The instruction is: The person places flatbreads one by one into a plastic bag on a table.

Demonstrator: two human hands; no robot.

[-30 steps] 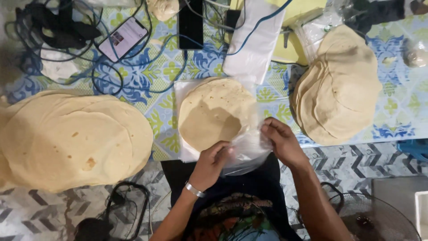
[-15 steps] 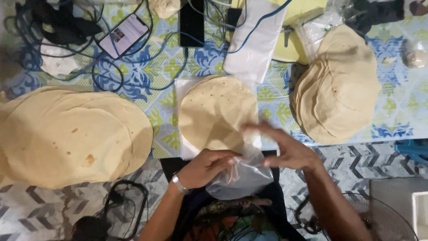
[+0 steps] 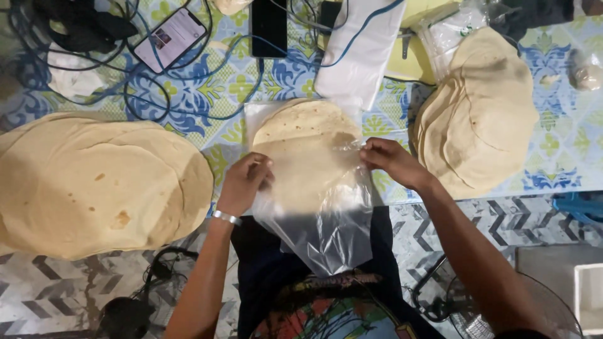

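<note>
A clear, thin plastic bag (image 3: 326, 220) hangs off the near edge of the bench (image 3: 553, 169), its mouth drawn over a small stack of round pale flatbreads (image 3: 304, 138). The left hand (image 3: 245, 183) pinches the bag's left edge; the right hand (image 3: 389, 162) pinches its right edge. A large flatbread pile (image 3: 94, 182) lies well left, another pile (image 3: 483, 113) just right.

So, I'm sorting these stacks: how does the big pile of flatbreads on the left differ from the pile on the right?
The left pile is wider and its rounds lie fairly squarely stacked; the right pile is smaller and fanned out, edges showing. The left pile overhangs the table's near edge, while the right pile sits mostly on the patterned cloth. Both are pale, brown-spotted rounds, and neither is touched by the hands.
</note>
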